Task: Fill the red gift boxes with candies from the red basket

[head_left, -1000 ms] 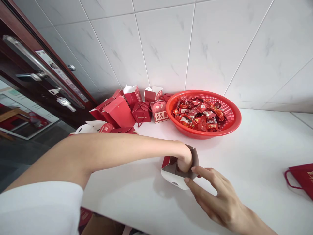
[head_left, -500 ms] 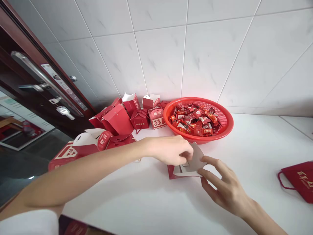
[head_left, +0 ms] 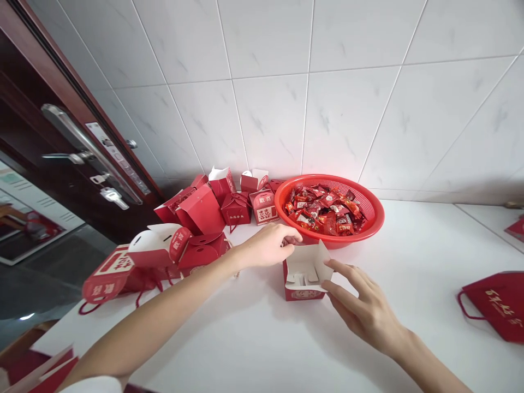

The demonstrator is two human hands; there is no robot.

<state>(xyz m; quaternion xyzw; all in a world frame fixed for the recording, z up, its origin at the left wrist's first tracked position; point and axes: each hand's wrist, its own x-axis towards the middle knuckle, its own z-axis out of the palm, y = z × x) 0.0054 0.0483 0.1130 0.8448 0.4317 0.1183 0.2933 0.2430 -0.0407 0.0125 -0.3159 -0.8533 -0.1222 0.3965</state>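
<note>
A small red box (head_left: 305,293) with a white inside stands on the white table, its top flaps raised and its inside visible. My right hand (head_left: 362,308) pinches the box's right side between thumb and fingers. At the box's back left corner is my left hand (head_left: 272,244), its fingers curled near the raised flap; whether it grips the flap is unclear. Just behind the box sits a red plastic basket (head_left: 374,218) holding many wrapped candies (head_left: 327,210).
Several red gift boxes (head_left: 202,210) crowd the table's left back, some with open tops. A red bag (head_left: 497,305) lies at the right. The tiled wall (head_left: 347,109) rises behind, and a dark door with a handle (head_left: 88,144) stands at the left.
My left hand has come up out of the box and moved left. The box's top is now spread wider, showing its inside. The view has shifted slightly.
</note>
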